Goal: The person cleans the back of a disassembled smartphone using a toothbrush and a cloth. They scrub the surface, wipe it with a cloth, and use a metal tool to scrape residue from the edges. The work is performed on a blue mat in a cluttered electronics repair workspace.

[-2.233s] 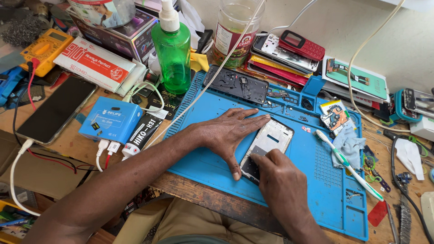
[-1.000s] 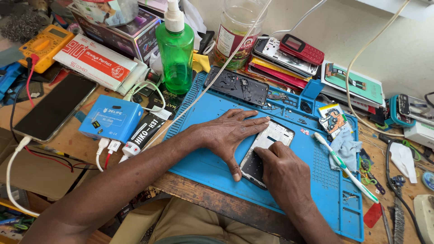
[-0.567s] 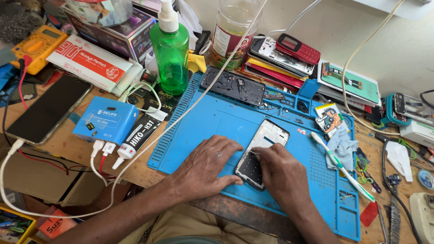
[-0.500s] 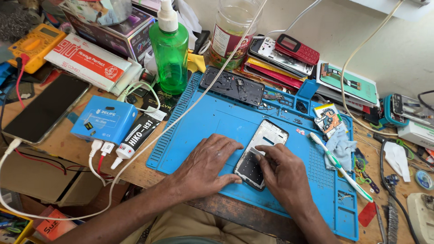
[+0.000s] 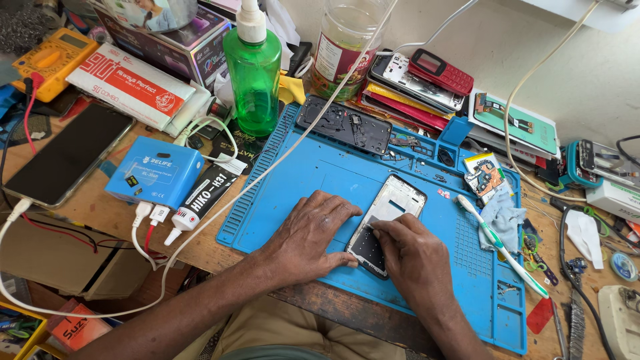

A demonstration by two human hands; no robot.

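An opened phone body, white at the far end and dark at the near end, lies on a blue work mat. My left hand rests flat on the mat with fingers spread, its fingertips against the phone's left edge. My right hand lies over the phone's near right part, fingertips pressing on its middle. Neither hand lifts anything.
At the mat's far edge lies a black phone frame. A green pump bottle, a blue box with cables, a glue tube and a dark phone stand left. A toothbrush, cloth and stacked phones lie right.
My left hand slid from the phone's far end down to the mat by its near left edge. My right hand stayed on the phone, shifting slightly.
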